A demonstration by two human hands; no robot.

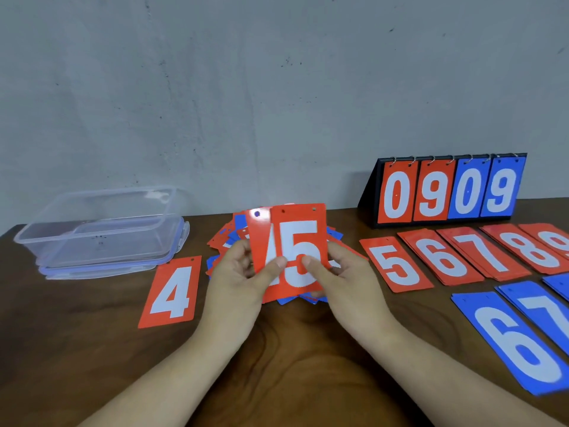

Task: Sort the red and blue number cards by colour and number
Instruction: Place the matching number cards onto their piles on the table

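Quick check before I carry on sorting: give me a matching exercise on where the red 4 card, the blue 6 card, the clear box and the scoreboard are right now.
Things
1. red 4 card
2. blue 6 card
3. clear box
4. scoreboard

Places
a. standing upright at the back right
b. far left, towards the back
c. lying flat just left of the left hand
d. lying flat on the right, nearest the camera

Pairs: 1-c, 2-d, 3-b, 4-a
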